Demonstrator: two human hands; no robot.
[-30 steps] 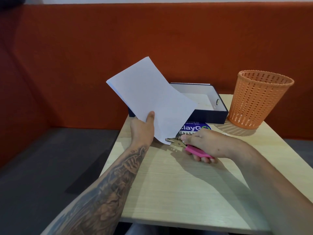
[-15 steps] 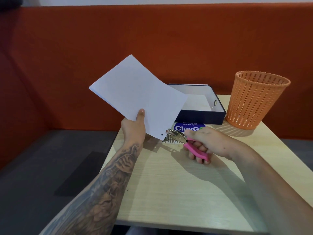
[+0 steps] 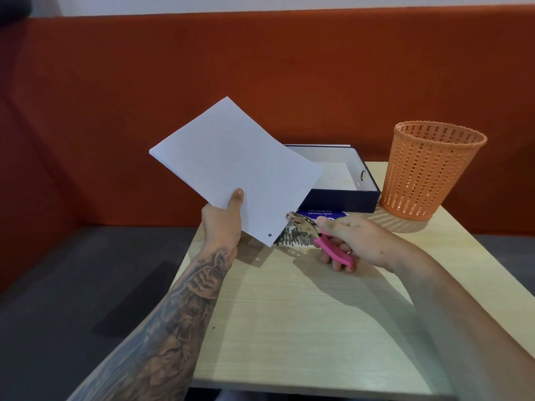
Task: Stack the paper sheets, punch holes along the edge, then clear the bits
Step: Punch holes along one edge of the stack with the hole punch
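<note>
My left hand (image 3: 223,218) grips a stack of white paper sheets (image 3: 234,169) by its lower edge, thumb on top, holding it tilted above the table's left side. One punched hole shows near the stack's bottom corner. My right hand (image 3: 350,238) grips a pink-handled hole punch (image 3: 315,234). Its metal jaws sit on the stack's right edge, a little above that hole. A tiny dark speck lies on the wooden table (image 3: 304,328) near my left forearm.
An open dark-blue box (image 3: 341,198) with a white inside stands at the table's back, with a blue sticker in front of it. An orange mesh waste basket (image 3: 434,169) stands at the back right. An orange bench backrest runs behind.
The punch left the bottom corner, where a hole now shows, and moved up the stack's right edge. My left hand shifted the stack leftward and a bit higher.
</note>
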